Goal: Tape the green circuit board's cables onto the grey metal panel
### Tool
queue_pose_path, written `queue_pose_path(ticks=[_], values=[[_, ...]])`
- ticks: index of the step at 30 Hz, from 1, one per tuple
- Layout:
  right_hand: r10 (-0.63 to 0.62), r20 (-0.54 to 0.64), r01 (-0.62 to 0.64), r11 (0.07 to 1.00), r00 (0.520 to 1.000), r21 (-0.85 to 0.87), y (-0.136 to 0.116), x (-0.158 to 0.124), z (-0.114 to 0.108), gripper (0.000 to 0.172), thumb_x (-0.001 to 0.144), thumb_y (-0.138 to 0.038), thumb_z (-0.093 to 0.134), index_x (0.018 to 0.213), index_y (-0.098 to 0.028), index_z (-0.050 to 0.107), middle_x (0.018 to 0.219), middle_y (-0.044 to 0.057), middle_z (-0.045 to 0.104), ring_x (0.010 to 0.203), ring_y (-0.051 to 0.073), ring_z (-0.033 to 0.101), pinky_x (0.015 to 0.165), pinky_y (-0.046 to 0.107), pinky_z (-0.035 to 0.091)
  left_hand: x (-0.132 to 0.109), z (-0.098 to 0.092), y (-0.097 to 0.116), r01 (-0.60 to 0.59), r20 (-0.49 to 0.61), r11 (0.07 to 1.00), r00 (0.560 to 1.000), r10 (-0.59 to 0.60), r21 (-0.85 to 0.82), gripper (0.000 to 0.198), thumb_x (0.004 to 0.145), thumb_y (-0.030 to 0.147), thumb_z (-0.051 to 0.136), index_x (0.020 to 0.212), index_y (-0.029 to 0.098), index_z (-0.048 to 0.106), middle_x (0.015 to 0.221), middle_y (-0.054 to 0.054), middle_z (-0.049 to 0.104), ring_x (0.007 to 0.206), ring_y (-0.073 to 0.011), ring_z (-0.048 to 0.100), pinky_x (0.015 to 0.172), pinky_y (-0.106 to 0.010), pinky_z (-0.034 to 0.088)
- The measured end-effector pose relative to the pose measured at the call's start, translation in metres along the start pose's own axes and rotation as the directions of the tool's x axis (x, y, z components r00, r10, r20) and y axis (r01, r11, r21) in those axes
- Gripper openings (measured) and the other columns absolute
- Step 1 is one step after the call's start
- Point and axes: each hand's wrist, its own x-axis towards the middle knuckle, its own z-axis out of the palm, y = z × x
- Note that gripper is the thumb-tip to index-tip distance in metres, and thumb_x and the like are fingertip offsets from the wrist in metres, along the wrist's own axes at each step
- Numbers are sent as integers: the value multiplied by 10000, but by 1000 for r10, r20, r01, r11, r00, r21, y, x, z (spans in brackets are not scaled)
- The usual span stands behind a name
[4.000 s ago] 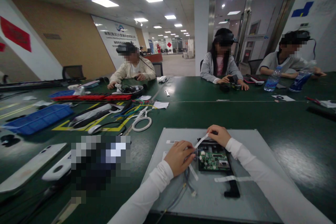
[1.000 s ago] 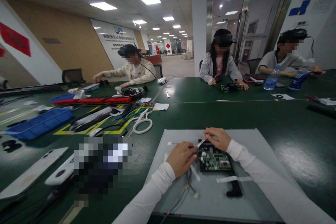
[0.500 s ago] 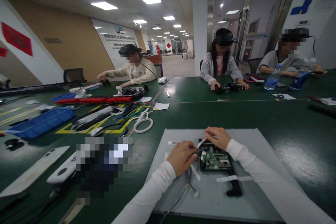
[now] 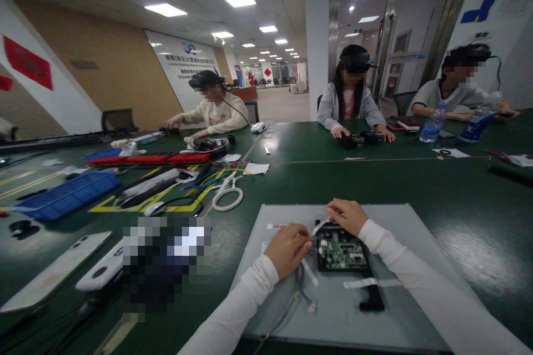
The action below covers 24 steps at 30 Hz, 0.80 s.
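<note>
Between my two hands stretches a short strip of white tape (image 4: 318, 227). My left hand (image 4: 289, 249) pinches its lower end, and the fingertips of my right hand (image 4: 347, 216) grip its upper end. Just under the strip is a green circuit board (image 4: 339, 255) in a black frame, lying on a large grey panel (image 4: 400, 222). Grey cables (image 4: 300, 283) with a white plug run out below my left hand. Another tape piece (image 4: 310, 273) lies across these cables. A black bracket arm (image 4: 372, 294) extends toward me, with a further tape strip (image 4: 353, 284) across it.
Left of the panel are a white ring-shaped item (image 4: 227, 199), a white mouse (image 4: 155, 208), a blue tray (image 4: 70, 194) and a white phone-like slab (image 4: 56, 272). Across the green table (image 4: 416, 183) sit three people with headsets. Two bottles (image 4: 433, 123) stand at the far right.
My right hand has shifted slightly up and right, and more of the tape shows between my hands. My left hand has barely moved. The person at far left has drawn a hand slightly inward.
</note>
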Motion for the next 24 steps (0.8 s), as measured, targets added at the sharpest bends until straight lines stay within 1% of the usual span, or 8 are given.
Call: queue_pose_path(ticks=[4, 13, 17, 19, 21, 24], values=[[14, -9, -15, 1000, 1000, -12, 2, 0, 0, 156, 796, -276, 456, 796, -210, 598, 715, -1, 623, 635, 119, 588, 762, 266, 434, 0, 0, 0, -4, -21, 1000, 1000, 3, -12, 277, 861, 265, 347, 937, 188, 601, 937, -65, 539, 891, -183, 480, 776, -335, 397], [37, -22, -39, 995, 999, -88, 5, 1, -2, 185, 813, -292, 428, 765, -208, 585, 678, -1, 609, 661, 125, 582, 741, 252, 427, -1, 4, -3, 11, -20, 1000, 1000, -11, 15, 278, 864, 264, 335, 851, 169, 596, 955, -63, 544, 897, -188, 476, 790, -343, 392], [5, -58, -10, 996, 998, -89, 4, 1, -3, 187, 817, -278, 415, 758, -209, 579, 664, -7, 605, 657, 121, 580, 832, 279, 404, -1, 4, -3, 12, -18, 1000, 1000, -12, 23, 290, 867, 262, 322, 805, 163, 588, 928, -64, 547, 873, -183, 481, 782, -339, 395], [-33, -77, 28, 998, 996, -65, 2, 0, -4, 177, 814, -263, 414, 775, -209, 578, 708, -2, 615, 689, 123, 589, 870, 291, 392, -1, 3, -2, 10, -15, 1000, 1000, -10, 23, 286, 870, 259, 314, 851, 170, 585, 913, -63, 545, 867, -182, 480, 778, -336, 395], [-73, -84, 71, 997, 994, -26, 0, -1, -5, 165, 806, -248, 424, 809, -204, 583, 758, 11, 626, 773, 138, 597, 885, 297, 392, 0, 2, -1, 7, -7, 1000, 1000, -7, 21, 275, 872, 260, 313, 951, 186, 566, 918, -61, 542, 873, -182, 475, 778, -335, 394], [-122, -52, 124, 992, 991, 34, -3, -3, -6, 174, 798, -239, 438, 878, -193, 586, 762, 22, 641, 916, 161, 575, 910, 309, 387, 0, 0, 0, 7, 22, 999, 1000, -8, 35, 293, 870, 279, 324, 1084, 207, 510, 955, -63, 527, 888, -189, 463, 775, -341, 394]])
